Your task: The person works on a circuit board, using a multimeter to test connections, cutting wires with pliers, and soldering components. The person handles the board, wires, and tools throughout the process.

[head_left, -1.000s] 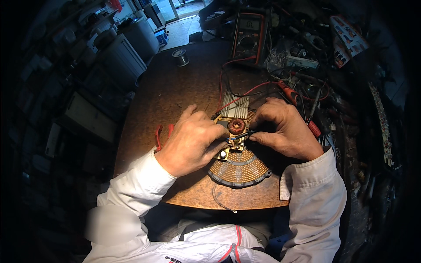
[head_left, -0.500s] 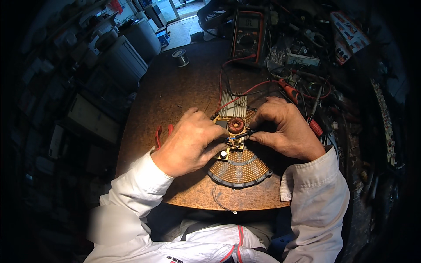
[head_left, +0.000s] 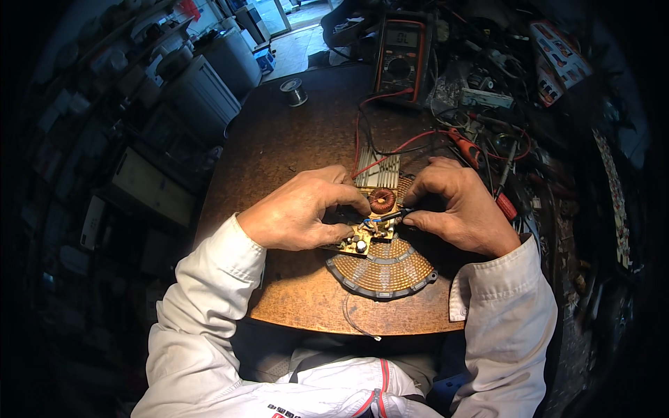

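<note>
A yellowish circuit board [head_left: 355, 246] carries a round copper-wound coil [head_left: 382, 201], a white-topped capacitor [head_left: 361, 246] and a finned metal heat sink [head_left: 377, 167]. It lies over a fan-shaped part with rows of copper windings and a dark rim [head_left: 383, 268]. My left hand [head_left: 303, 209] grips the board's left side, thumb low and index finger higher, with a gap between them. My right hand [head_left: 456, 205] pinches a thin black piece [head_left: 396, 214] between thumb and forefinger; a blue wire [head_left: 373, 221] lies at its left end. My fingers hide part of the board.
A multimeter [head_left: 401, 63] with red and black leads stands at the back. A solder spool [head_left: 293, 92] sits at the far left. Orange-handled tool [head_left: 465, 148], red-handled tool [head_left: 506, 205] and tangled cables crowd the right. A thin loose wire [head_left: 355, 324] hangs near the front edge.
My left fingers have spread from a pinch near the blue wire, and the hand now lies flatter at the board's left side. The view has shifted slightly. My right hand keeps its pinch.
</note>
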Tool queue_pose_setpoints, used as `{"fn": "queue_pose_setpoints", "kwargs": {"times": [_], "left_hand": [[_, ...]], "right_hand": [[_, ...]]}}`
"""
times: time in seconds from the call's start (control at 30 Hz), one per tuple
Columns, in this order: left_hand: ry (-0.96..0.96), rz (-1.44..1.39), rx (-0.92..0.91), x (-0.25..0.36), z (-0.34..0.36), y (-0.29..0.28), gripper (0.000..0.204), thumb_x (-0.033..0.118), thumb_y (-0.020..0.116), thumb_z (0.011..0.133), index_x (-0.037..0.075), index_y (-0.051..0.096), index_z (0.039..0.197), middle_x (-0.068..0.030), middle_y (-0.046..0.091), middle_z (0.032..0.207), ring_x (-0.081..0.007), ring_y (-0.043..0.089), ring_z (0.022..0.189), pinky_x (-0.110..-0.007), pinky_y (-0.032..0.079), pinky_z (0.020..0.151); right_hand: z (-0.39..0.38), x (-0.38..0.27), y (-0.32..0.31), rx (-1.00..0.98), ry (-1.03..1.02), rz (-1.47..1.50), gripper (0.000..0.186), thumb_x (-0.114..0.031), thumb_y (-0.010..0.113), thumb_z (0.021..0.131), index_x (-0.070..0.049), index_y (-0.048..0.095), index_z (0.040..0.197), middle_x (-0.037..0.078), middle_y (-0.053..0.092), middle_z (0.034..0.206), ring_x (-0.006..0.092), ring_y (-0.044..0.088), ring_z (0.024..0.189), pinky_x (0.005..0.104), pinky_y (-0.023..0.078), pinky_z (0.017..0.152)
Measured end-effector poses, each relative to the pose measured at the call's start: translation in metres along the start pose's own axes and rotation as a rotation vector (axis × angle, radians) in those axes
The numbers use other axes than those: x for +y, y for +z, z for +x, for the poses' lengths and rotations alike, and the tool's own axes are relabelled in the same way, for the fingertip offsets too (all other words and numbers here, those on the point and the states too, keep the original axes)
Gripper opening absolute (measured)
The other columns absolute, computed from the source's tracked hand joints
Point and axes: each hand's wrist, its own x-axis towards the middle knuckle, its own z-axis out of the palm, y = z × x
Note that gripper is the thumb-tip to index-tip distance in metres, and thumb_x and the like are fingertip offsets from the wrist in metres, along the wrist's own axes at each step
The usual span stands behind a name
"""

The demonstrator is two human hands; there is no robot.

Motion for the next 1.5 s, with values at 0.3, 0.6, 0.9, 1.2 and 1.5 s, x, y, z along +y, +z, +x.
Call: {"fn": "queue_pose_setpoints", "kwargs": {"times": [0.3,0.6,0.9,1.2,1.5], "left_hand": [[0.003,-0.004,0.021,0.003,0.003,0.0,0.029,0.014,0.078,0.078,0.005,0.073,0.104,-0.0139,0.065,0.09,-0.0332,0.065,0.088,-0.042,0.052,0.077],[-0.083,0.071,0.02,0.014,0.004,0.003,0.026,0.015,0.078,0.079,0.004,0.075,0.102,-0.0151,0.066,0.091,-0.0345,0.066,0.089,-0.044,0.053,0.079],[-0.077,0.112,0.004,0.013,0.006,0.004,0.026,0.016,0.079,0.079,0.005,0.077,0.103,-0.0156,0.064,0.088,-0.0351,0.065,0.087,-0.046,0.051,0.076],[-0.066,0.023,0.032,0.006,0.006,0.006,0.024,0.015,0.083,0.078,0.004,0.076,0.098,-0.013,0.065,0.085,-0.0305,0.065,0.081,-0.042,0.05,0.071],[-0.254,-0.024,-0.151,0.021,0.017,-0.008,0.02,0.017,0.078,0.086,0.001,0.074,0.097,-0.0152,0.068,0.092,-0.0298,0.068,0.087,-0.042,0.051,0.075]], "right_hand": [[0.0,0.0,0.001,0.005,0.011,0.008,0.023,-0.01,0.087,0.07,-0.003,0.072,0.086,0.011,0.071,0.085,0.029,0.066,0.086,0.0399,0.051,0.081],[0.0,0.001,0.001,0.014,-0.016,0.015,0.024,-0.011,0.087,0.069,-0.002,0.072,0.085,0.009,0.07,0.083,0.0269,0.063,0.084,0.0385,0.049,0.079],[0.0,-0.001,0.001,0.012,-0.001,0.026,0.024,-0.011,0.088,0.069,-0.003,0.073,0.086,0.01,0.07,0.083,0.0278,0.065,0.084,0.0395,0.05,0.08],[-0.002,-0.001,0.001,0.018,-0.003,0.035,0.022,-0.01,0.087,0.069,-0.003,0.073,0.085,0.009,0.07,0.084,0.0271,0.065,0.084,0.0384,0.05,0.08],[-0.002,-0.001,0.001,0.002,-0.093,-0.039,0.021,-0.009,0.084,0.071,-0.006,0.077,0.091,0.009,0.071,0.084,0.0296,0.064,0.084,0.0415,0.048,0.086]]}}
